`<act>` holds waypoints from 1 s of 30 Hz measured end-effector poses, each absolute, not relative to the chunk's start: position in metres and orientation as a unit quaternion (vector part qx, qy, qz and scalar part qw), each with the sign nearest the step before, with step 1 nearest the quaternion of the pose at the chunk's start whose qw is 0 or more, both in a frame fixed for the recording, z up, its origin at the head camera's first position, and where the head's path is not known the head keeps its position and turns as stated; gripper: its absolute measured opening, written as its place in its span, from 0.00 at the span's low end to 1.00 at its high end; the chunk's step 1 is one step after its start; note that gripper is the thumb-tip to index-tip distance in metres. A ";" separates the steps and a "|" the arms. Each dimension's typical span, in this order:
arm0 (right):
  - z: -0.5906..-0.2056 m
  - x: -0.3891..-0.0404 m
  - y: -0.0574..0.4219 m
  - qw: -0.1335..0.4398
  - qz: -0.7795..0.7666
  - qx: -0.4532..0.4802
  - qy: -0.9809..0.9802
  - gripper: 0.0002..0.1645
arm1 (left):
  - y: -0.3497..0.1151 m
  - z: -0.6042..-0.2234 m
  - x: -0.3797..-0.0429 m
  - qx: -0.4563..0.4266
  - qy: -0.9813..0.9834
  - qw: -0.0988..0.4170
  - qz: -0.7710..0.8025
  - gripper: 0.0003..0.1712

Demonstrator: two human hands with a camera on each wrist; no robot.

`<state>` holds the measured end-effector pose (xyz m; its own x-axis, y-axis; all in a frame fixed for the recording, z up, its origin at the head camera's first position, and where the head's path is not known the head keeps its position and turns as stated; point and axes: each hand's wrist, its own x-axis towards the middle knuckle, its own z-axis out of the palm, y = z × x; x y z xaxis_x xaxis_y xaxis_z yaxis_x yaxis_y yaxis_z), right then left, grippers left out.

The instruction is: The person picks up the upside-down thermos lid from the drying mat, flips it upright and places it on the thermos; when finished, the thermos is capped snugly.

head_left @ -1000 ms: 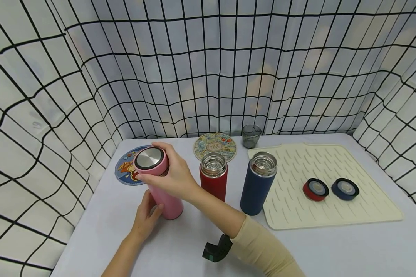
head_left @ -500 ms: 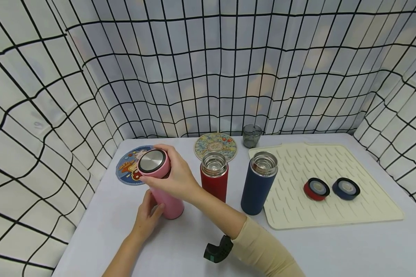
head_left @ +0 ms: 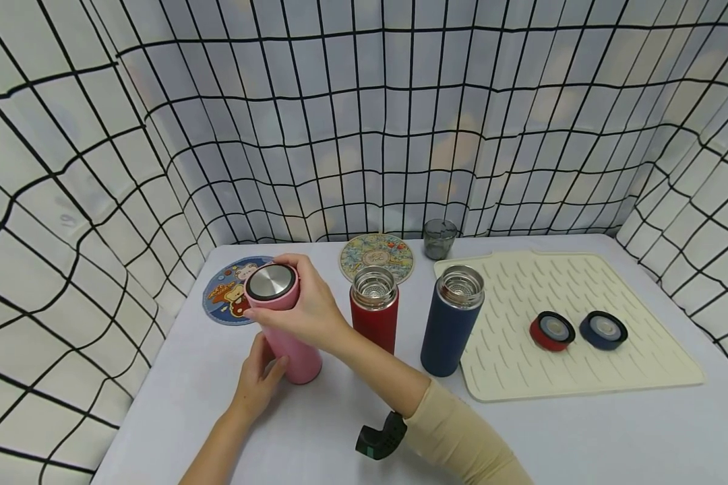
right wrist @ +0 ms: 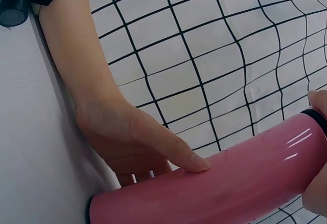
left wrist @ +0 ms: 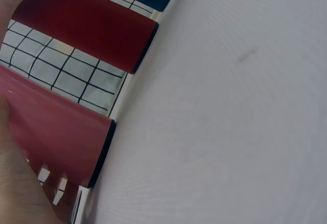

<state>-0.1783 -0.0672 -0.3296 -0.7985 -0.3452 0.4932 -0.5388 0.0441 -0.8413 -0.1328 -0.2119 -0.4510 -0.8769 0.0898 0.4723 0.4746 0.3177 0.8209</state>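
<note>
Pink bottle (head_left: 298, 358) upright toward left edge of tabletop (head_left: 334, 431), my right hand (head_left: 306, 306) curled round its lid (head_left: 271, 281), my left hand (head_left: 258, 378) curled, fingers gripping its lower body.

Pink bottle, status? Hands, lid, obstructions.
Left hand holds pink bottle low; right hand grips lid. Bottle upright on table, lid on top, tightness unclear. Red bottle nearby, apart; nothing visibly in the way.

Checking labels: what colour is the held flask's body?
Vacuum flask body: pink, clearest in the right wrist view.
</note>
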 end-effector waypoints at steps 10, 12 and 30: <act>-0.328 -0.179 -0.068 0.107 0.587 0.298 -0.745 0.50 | -0.217 -0.464 -0.139 -0.175 -0.791 0.168 -0.562 0.28; -0.329 -0.179 -0.066 0.077 0.597 0.295 -0.742 0.52 | -0.219 -0.469 -0.141 -0.176 -0.789 0.170 -0.563 0.29; -0.333 -0.182 -0.054 -0.044 0.685 0.340 -0.643 0.32 | -0.218 -0.467 -0.139 -0.169 -0.788 0.175 -0.565 0.29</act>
